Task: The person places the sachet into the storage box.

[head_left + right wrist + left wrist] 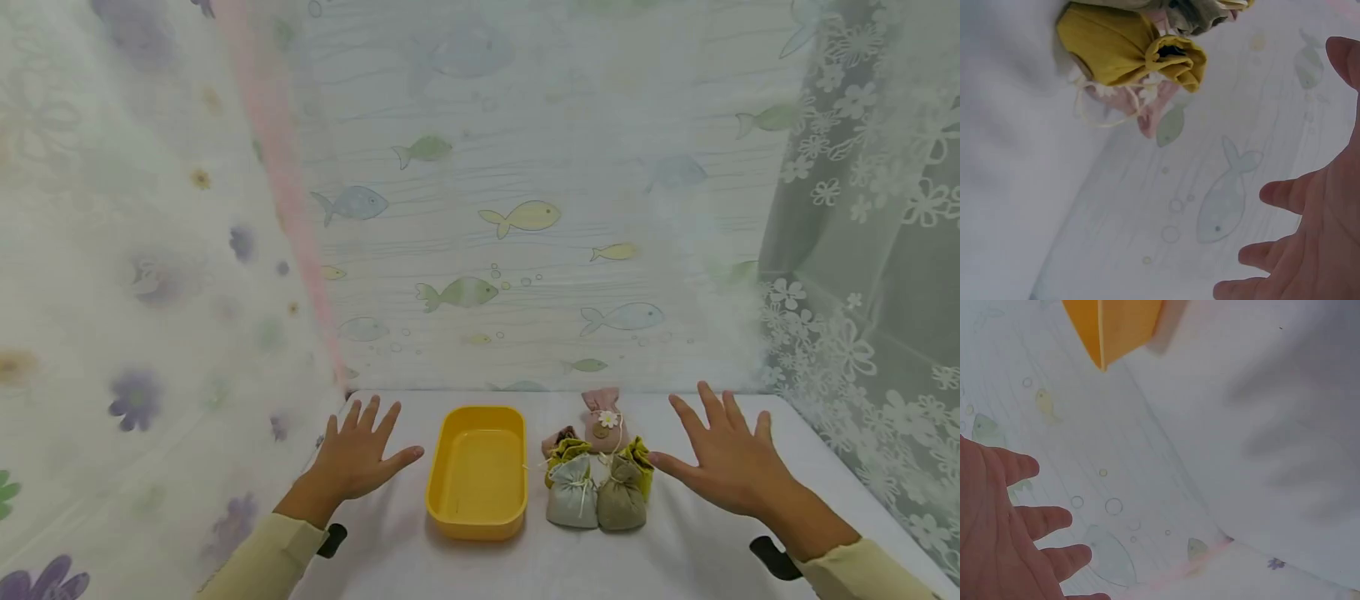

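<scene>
A yellow tray (480,529) stands on the white table, its inside bare. To its right lies a group of small drawstring bags: a pink one (604,433) at the back, a grey one (573,500) and a brown one (622,502) in front, mustard ones (639,457) among them. My left hand (352,458), fingers spread and holding nothing, is left of the tray. Spread out likewise, my right hand (731,462) is right of the bags, its thumb near a mustard bag (1107,40). In the left wrist view, part of the tray (1125,328) shows above my left hand (1010,531).
A curtain printed with fish (525,217) hangs behind the table (675,558). Flowered curtains hang at the left (150,292) and the right (847,333). Dark bands show under both wrists.
</scene>
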Available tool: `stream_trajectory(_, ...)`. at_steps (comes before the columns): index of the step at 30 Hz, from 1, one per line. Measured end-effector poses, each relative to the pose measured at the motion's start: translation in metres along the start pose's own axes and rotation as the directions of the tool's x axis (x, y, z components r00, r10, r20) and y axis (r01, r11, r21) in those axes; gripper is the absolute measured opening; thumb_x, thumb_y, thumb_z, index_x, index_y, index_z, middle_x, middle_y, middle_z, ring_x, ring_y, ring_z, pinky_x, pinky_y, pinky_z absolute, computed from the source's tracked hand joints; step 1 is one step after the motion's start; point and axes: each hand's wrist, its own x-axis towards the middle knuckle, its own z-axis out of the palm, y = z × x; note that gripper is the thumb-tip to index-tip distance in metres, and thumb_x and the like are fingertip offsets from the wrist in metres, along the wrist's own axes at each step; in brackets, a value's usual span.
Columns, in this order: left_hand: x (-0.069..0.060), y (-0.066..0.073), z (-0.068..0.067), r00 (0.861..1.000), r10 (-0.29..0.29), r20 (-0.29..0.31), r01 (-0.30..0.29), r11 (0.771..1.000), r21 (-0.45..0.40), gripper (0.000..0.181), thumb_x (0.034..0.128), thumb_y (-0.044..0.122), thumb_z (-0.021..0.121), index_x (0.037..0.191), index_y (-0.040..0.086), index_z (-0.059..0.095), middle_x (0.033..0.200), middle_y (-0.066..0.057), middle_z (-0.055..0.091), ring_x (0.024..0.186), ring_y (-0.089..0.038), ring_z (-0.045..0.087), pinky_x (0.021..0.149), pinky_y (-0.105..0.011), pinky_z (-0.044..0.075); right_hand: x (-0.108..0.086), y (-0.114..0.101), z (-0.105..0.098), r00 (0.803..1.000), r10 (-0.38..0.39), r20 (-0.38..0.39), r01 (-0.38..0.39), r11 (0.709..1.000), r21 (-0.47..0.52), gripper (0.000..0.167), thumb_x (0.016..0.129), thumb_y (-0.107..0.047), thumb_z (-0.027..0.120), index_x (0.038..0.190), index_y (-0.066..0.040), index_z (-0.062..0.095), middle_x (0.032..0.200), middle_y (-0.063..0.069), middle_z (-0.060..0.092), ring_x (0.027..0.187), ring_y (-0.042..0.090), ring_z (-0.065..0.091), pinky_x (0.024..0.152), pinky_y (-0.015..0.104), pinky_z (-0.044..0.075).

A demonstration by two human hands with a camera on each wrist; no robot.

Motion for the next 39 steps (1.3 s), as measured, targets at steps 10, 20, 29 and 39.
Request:
stream_trajectory(10, 0.01, 0.007, 0.025, 1.0, -0.008, -0.002, 0.007, 0.989, -0.146, 0.103, 0.0926, 0.086, 0.032, 0.164, 0.013, 0.028, 0.168, -0.021, 0.028, 0.149, -0.049, 0.036, 0.115, -0.073, 0.031, 0.013, -0.018, 0.011, 0.999, -0.013, -0.033, 0.015, 0.998, 0.062, 0.1, 0.09, -0.083, 0.05, 0.16, -0.013, 0.036, 0.167, 0.031, 0.017, 0.148, 0.063, 0.02, 0.103, 0.092, 0.005)
stream_trajectory(20, 0.02, 0.014, 0.047, 0.998, -0.065, -0.002, 0.061, 0.945, -0.32, 0.102, 0.0926, 0.085, 0.037, 0.165, 0.015, 0.026, 0.167, -0.021, 0.032, 0.147, -0.048, 0.039, 0.113, -0.072, 0.036, 0.023, -0.035, 0.02, 0.999, -0.02, -0.043, 0.024, 0.996, 0.091, 0.101, 0.087, -0.088, 0.044, 0.157, -0.015, 0.043, 0.165, 0.026, 0.03, 0.147, 0.054, 0.031, 0.106, 0.091, 0.007)
stream_trajectory(29, 0.027, 0.017, 0.059, 0.994, -0.106, 0.025, 0.104, 0.844, -0.526, 0.096, 0.0921, 0.077, 0.053, 0.163, 0.017, 0.03, 0.166, -0.016, 0.034, 0.149, -0.041, 0.039, 0.117, -0.069, 0.035, 0.029, -0.041, 0.026, 0.987, -0.075, -0.143, 0.097, 0.983, 0.157, 0.084, 0.092, -0.076, 0.055, 0.144, -0.01, 0.058, 0.146, 0.017, 0.059, 0.136, 0.045, 0.051, 0.109, 0.084, 0.025)
stream_trajectory(39, 0.027, 0.025, 0.084, 0.984, -0.15, 0.095, 0.17, 0.644, -0.746, 0.083, 0.0922, 0.053, 0.073, 0.161, 0.023, 0.036, 0.159, -0.009, 0.048, 0.136, -0.034, 0.056, 0.101, -0.056, 0.056, 0.033, -0.054, 0.041, 0.97, -0.092, -0.224, 0.17, 0.918, 0.359, 0.052, 0.092, -0.055, 0.074, 0.124, -0.014, 0.072, 0.118, 0.003, 0.074, 0.104, 0.024, 0.069, 0.088, 0.052, 0.057)
